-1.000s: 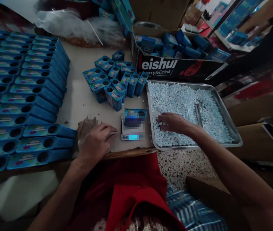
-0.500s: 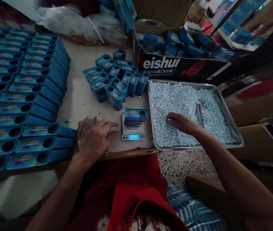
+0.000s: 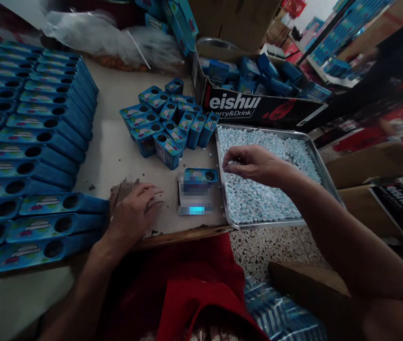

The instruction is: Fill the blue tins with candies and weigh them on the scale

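My right hand (image 3: 254,163) is over the left part of a metal tray (image 3: 268,222), its fingers pinched on a few small pale tablets. More pale blue and white tablets (image 3: 258,203) fill the tray. My left hand (image 3: 128,215) rests near the table's front edge, fingers stretched out and somewhat blurred, holding nothing. Between the hands lies a small digital scale (image 3: 184,209) with a lit display. On it is a blue container (image 3: 192,174) with a round hole in its top; part of this area is pixelated.
Rows of blue containers (image 3: 41,151) cover the left side. A loose cluster of the same containers (image 3: 167,147) stands behind the scale. Beyond the tray is a black cardboard box (image 3: 272,110) holding more blue containers. A clear plastic bag (image 3: 91,35) lies at the back.
My right hand has risen from the tablets and moved left toward the scale, now with tablets in its fingers. My left hand has shifted slightly left and down in view. The camera view has shifted slightly.
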A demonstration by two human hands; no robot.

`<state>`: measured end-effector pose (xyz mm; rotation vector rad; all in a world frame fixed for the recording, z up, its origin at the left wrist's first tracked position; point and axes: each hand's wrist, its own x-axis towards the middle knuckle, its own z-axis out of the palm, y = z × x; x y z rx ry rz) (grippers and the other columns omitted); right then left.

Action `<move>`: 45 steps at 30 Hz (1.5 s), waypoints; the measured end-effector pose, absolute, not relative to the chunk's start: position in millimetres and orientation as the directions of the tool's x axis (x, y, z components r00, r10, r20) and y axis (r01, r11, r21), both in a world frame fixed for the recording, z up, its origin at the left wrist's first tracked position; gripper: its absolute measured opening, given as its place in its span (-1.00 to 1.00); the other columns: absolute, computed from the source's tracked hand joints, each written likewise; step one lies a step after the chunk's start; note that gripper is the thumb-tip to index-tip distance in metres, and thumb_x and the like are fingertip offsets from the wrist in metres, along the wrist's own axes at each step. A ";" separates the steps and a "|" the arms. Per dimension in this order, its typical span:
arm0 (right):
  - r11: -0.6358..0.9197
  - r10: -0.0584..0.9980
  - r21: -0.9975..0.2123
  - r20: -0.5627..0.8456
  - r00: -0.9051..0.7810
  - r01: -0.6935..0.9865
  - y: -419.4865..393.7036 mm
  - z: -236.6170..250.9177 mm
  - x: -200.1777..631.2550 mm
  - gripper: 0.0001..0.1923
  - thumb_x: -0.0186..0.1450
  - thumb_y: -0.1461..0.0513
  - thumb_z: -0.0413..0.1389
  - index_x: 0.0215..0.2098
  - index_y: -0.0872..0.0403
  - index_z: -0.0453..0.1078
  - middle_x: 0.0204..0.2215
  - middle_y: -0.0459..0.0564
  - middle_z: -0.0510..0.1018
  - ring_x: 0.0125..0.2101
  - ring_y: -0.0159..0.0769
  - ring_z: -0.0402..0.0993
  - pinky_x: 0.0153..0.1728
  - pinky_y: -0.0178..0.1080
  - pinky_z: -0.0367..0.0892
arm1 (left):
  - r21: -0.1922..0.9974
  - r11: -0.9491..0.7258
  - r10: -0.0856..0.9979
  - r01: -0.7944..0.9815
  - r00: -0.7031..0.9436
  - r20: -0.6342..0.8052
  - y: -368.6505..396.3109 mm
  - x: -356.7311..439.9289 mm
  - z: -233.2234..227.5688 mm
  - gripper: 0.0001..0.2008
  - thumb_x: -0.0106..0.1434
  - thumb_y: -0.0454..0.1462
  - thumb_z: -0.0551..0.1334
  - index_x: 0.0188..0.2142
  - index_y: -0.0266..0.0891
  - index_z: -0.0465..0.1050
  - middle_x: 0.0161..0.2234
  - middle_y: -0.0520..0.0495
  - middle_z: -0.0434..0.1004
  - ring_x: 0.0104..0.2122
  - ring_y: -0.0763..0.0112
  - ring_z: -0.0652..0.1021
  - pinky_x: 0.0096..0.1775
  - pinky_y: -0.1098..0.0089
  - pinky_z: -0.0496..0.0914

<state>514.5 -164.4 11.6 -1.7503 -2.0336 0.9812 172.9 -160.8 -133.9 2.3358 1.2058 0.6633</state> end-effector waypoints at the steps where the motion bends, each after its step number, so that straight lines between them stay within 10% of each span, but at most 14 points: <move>1: 0.083 0.946 -0.613 -0.199 -0.255 0.786 -161.4 16.9 506.0 -0.88 0.32 0.20 0.19 -0.31 0.08 0.52 -0.47 -0.12 0.48 -0.46 -0.38 0.31 -0.39 -0.26 0.13 | 0.558 -0.535 0.833 0.634 0.505 0.225 -160.2 172.3 -135.2 -0.70 0.41 -0.14 0.20 0.05 -0.13 0.56 0.06 -0.15 0.57 0.02 0.15 0.59 0.09 0.18 0.46; 7: 0.267 0.909 -0.431 -0.185 -0.374 0.862 -152.4 26.8 479.9 -0.90 0.28 0.32 0.20 -0.29 0.04 0.57 -0.43 -0.12 0.53 -0.40 -0.37 0.36 -0.34 -0.26 0.14 | 0.552 -0.530 0.838 0.644 0.499 0.223 -158.5 169.8 -135.7 -0.70 0.42 -0.14 0.18 0.05 -0.11 0.57 0.05 -0.16 0.57 0.02 0.14 0.58 0.08 0.18 0.47; 17: 0.183 0.918 -0.465 -0.234 -0.319 0.866 -151.5 24.6 474.3 -0.91 0.25 0.26 0.29 -0.25 0.04 0.61 -0.47 -0.15 0.48 -0.47 -0.40 0.29 -0.39 -0.27 0.11 | 0.531 -0.545 0.829 0.649 0.511 0.227 -155.6 168.0 -137.5 -0.67 0.41 -0.12 0.18 0.05 -0.16 0.57 0.06 -0.19 0.56 0.03 0.08 0.58 0.06 0.14 0.49; 29: 0.243 0.970 -0.400 0.106 -0.219 0.884 -157.9 -3.6 456.8 -0.87 0.31 0.23 0.32 -0.34 0.11 0.51 -0.35 -0.02 0.50 -0.37 -0.33 0.34 -0.31 -0.24 0.18 | 0.558 -0.516 0.846 0.650 0.488 0.213 -155.6 171.5 -133.4 -0.69 0.38 -0.13 0.18 0.01 -0.14 0.57 0.04 -0.15 0.58 0.03 0.11 0.59 0.10 0.14 0.48; 36: 0.128 0.990 -0.661 0.046 -0.130 0.740 -168.8 -0.2 462.9 -0.65 0.44 0.02 0.17 -0.33 0.10 0.53 -0.49 -0.06 0.50 -0.44 -0.34 0.35 -0.37 -0.24 0.23 | 0.569 -0.516 0.844 0.641 0.494 0.209 -157.7 170.9 -132.7 -0.70 0.39 -0.13 0.19 0.02 -0.11 0.57 0.05 -0.16 0.58 0.03 0.10 0.59 0.10 0.13 0.47; 45: 0.109 0.986 -0.569 0.166 -0.016 0.815 -181.7 11.1 483.5 -0.73 0.42 0.07 0.19 -0.28 0.08 0.60 -0.43 -0.02 0.59 -0.40 -0.27 0.44 -0.33 -0.19 0.27 | 0.562 -0.550 0.828 0.617 0.489 0.274 -158.9 170.4 -130.4 -0.72 0.42 -0.15 0.19 0.00 -0.14 0.60 0.00 -0.15 0.60 -0.01 0.13 0.60 0.06 0.17 0.47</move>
